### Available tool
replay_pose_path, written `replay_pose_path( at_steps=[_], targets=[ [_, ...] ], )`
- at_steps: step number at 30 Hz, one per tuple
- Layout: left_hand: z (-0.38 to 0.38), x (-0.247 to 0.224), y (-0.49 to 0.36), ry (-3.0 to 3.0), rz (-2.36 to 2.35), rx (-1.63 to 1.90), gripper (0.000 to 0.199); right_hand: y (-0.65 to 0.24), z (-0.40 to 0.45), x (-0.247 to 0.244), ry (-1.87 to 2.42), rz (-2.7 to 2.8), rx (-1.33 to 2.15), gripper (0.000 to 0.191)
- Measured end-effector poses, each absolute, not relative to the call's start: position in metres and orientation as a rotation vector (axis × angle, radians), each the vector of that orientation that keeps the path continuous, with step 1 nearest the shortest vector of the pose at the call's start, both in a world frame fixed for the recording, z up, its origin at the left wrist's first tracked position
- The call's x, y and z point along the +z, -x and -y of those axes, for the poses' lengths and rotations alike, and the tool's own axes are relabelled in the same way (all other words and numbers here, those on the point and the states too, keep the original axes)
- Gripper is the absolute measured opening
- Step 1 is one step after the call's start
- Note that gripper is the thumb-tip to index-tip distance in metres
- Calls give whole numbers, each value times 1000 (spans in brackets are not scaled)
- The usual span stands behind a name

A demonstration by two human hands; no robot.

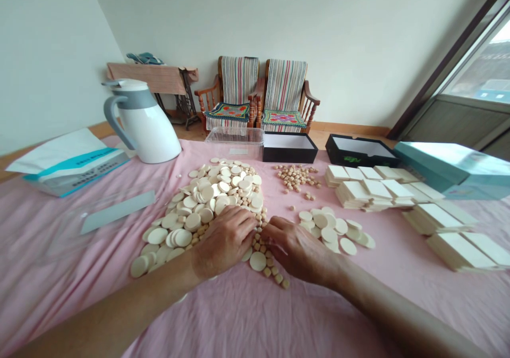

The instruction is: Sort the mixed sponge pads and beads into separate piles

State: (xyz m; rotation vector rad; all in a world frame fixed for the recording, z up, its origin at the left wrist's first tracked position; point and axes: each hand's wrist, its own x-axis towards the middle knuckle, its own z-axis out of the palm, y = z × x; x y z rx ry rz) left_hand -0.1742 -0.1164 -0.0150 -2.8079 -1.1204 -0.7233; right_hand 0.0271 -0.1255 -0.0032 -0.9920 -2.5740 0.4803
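My left hand [229,238] rests at the near right side of a heap of pale wooden discs [207,193]. Its fingers are curled down and together, and the fingertips are hidden. Facing it, my right hand [292,247] has its fingers bent inward over small wooden cubes [274,271]; whatever they pinch cannot be made out. Between the hands lie a single larger disc [257,261] and more small cubes. Just beyond my right hand is a smaller group of discs [329,228]. A separate cluster of little cubes [297,177] sits farther back.
Stacked pale rectangular tiles [384,188] stand at right beside a teal box [458,167]. Two black boxes [290,155] [360,159] and a clear plastic container [235,140] line the far edge. A white jug [149,129], a white-and-blue bag [75,164] and a clear lid [115,212] are left.
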Motion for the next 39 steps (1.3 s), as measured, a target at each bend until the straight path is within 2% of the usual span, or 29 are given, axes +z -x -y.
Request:
replay_pose_path(
  at_steps=[6,14,18,23,28,31,35,39],
  targets=[
    [116,-14,174,2794,1108,-735,17,-35,117,-5,1041,2503,459,18],
    [117,-13,173,2780,1087,-750,18,-94,58,-12,1448,2080,77,22],
    [117,-14,173,2787,1092,-751,17,-94,60,-10,1369,2118,159,32],
    [117,-13,173,2781,1070,-758,17,-71,79,-11,1247,2353,394,34],
    [117,-13,173,2772,1070,-765,17,-75,71,-11,1446,2298,198,46],
    [117,-14,173,2774,1076,-766,17,-88,64,-7,1578,2224,110,42],
    [117,-14,173,2784,1083,-760,17,-99,59,-10,1685,2259,197,35],
    [117,-14,173,2786,1084,-758,16,-106,53,-18,1700,2247,136,39]
  ],
)
